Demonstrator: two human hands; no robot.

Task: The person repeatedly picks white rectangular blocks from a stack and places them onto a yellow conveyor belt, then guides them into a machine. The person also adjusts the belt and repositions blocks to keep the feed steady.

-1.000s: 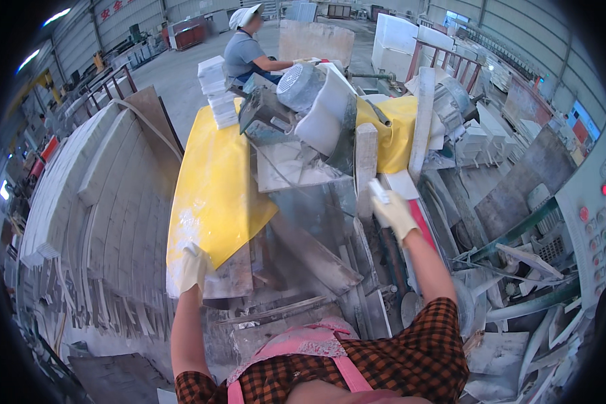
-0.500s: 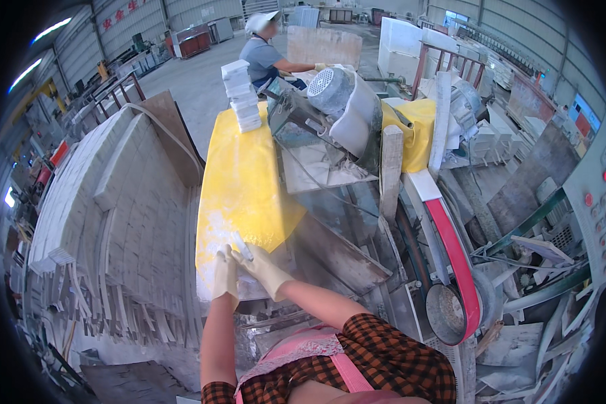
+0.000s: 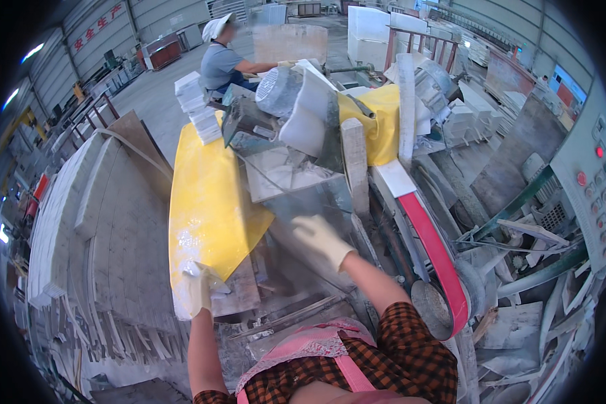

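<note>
My gloved left hand (image 3: 196,291) is at the near end of a yellow sheet (image 3: 209,202) that covers a long bench. Its fingers are closed, and a whitish piece shows beside them, too unclear to name. My gloved right hand (image 3: 320,240) is off to the right of the sheet, over a grey slanted board (image 3: 293,252). Its fingers are stretched out and nothing shows in them. At the far end of the bench stands a pile of white slabs (image 3: 196,101).
Stacked pale stone strips (image 3: 124,202) stand left of the bench. A motor (image 3: 279,91), a wooden post (image 3: 355,165) and a red belt (image 3: 441,249) are on the right, with a control panel (image 3: 589,182) beyond. Another person (image 3: 223,64) works behind the bench.
My hands were together at the sheet's near end with a small pale strip. My right hand has moved away to the right; my left has shifted slightly left and nearer. The view has turned.
</note>
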